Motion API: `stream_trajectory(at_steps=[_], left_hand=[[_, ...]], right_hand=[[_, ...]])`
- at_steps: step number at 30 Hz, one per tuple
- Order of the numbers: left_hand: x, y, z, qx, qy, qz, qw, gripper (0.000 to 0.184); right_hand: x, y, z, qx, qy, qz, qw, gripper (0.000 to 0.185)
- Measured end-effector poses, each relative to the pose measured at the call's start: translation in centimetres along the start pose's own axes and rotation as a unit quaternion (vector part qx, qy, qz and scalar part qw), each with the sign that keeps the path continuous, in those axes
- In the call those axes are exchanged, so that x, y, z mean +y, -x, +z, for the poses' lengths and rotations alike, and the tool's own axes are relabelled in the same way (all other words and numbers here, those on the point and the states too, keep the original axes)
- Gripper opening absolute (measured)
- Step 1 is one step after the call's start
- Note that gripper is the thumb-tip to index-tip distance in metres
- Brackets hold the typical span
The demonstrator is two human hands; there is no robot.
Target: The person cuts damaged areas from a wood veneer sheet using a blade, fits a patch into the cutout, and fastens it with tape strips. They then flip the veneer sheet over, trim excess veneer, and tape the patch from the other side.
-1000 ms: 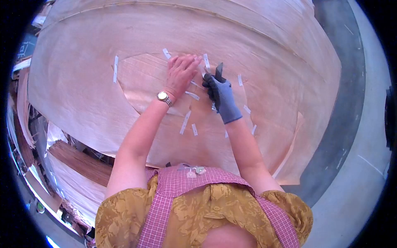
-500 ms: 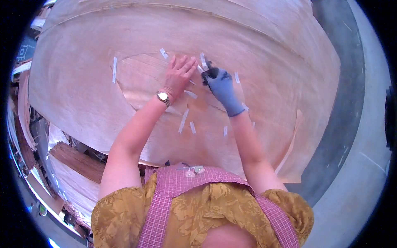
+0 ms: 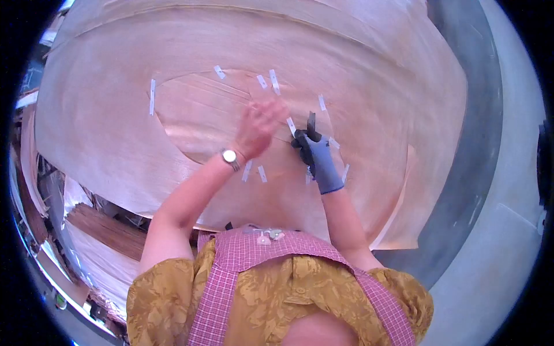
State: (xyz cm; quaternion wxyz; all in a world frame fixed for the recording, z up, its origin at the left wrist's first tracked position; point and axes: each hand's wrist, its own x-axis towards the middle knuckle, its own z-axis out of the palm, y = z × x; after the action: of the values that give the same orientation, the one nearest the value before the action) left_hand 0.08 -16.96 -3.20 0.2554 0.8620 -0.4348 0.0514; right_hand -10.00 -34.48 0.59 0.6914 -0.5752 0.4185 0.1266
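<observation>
Keeps the grip of the right hand [image 3: 306,144], in a blue glove with dark fingers, closed around a dark tool [image 3: 311,122], with one end sticking up past the knuckles, away from the body. Meets the near end of a white piece of tape [image 3: 291,126] at the gloved fingertips; cannot tell whether pinched there or only touched. Holds the left hand [image 3: 262,128] bare and open just beside, to the left of that tape, with fingers reaching toward it, blurred, and with nothing visible in them; cannot tell whether touching the sheet [image 3: 115,132] below. Wears a watch [image 3: 229,156] on the left wrist. Shows beneath both hands the broad, pale brown sheet, with a patch [image 3: 196,109] outlined in it and a lifted, shiny edge at left. Bears further short white strips [image 3: 274,82] around the hands: two near each other beyond the left hand, others farther left, to the right of the glove and nearer the body. Has a narrow flap [image 3: 398,202] standing out at the sheet's near right part. Shows, nearest the camera, a pink checked apron [image 3: 277,248] over a mustard shirt [image 3: 259,300]. Reveals a bundle [image 3: 107,228] of brown pieces at lower left, and grey floor [image 3: 513,190] at right.
</observation>
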Motion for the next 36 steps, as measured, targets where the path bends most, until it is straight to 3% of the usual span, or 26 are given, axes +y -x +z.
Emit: stream_trajectory(at_steps=[2,3,5,8,11,13,14,16,19,22,25,28,31,32,33,36], left_hand=[[1.9,1.2,1.4,-0.006,-0.005,0.034,0.999,0.043],[2.5,1.7,2.1,-0.002,-0.019,0.037,0.999,0.042],[3.1,2.2,3.0,-0.002,-0.042,0.041,0.998,0.042],[2.4,2.2,3.5,0.002,-0.058,0.045,0.997,0.045],[2.4,2.1,3.8,0.013,0.009,0.023,1.000,0.041],[2.0,1.3,2.4,0.009,0.080,-0.013,0.997,0.036],[2.0,1.0,1.8,0.022,0.050,-0.042,0.998,0.034],[2.0,1.0,0.9,0.043,-0.012,-0.097,0.994,0.029],[1.2,1.7,1.8,0.032,-0.040,-0.079,0.996,0.029],[1.2,1.3,1.1,0.015,0.012,-0.075,0.997,0.038],[0.9,1.6,1.0,0.038,0.032,-0.073,0.996,0.032],[-0.1,1.6,0.0,0.040,0.112,-0.118,0.986,0.039],[-1.6,1.2,-2.1,0.055,0.013,-0.203,0.978,0.045],[-2.7,1.4,-2.3,0.057,0.038,-0.179,0.981,0.048],[-4.2,1.9,-2.6,0.057,0.065,-0.152,0.985,0.050],[-6.7,5.2,-6.5,0.060,-0.024,-0.201,0.978,0.055]], right_hand=[[1.7,-1.5,-0.2,0.015,0.012,0.001,1.000,0.023],[2.7,-2.7,-0.6,0.030,0.133,-0.100,0.986,0.023],[4.1,-4.2,-1.6,0.051,0.364,-0.290,0.884,0.023],[-0.9,-2.0,-2.1,0.079,0.582,-0.261,0.766,0.023],[-5.1,-3.4,-2.1,0.020,0.491,-0.275,0.826,0.023],[-6.0,-6.7,0.0,-0.063,0.347,-0.310,0.883,0.026],[-5.9,-8.7,1.2,-0.109,0.274,-0.323,0.899,0.028],[-8.4,-8.9,5.5,-0.179,0.284,-0.285,0.898,0.037],[-8.5,-10.6,11.4,-0.137,0.392,-0.254,0.873,0.048],[-8.7,-10.4,13.6,0.000,0.606,-0.239,0.759,0.058],[-9.9,-8.1,12.3,0.033,0.604,-0.223,0.765,0.058],[-8.1,-8.8,9.9,0.038,0.499,-0.304,0.810,0.061],[-6.5,-9.2,8.8,0.079,0.539,-0.300,0.783,0.054],[-6.1,-9.3,7.9,0.060,0.475,-0.349,0.805,0.043],[-6.0,-8.1,6.7,0.084,0.459,-0.352,0.811,0.039],[-1.3,-4.3,-1.7,0.214,0.317,-0.421,0.823,0.036]])
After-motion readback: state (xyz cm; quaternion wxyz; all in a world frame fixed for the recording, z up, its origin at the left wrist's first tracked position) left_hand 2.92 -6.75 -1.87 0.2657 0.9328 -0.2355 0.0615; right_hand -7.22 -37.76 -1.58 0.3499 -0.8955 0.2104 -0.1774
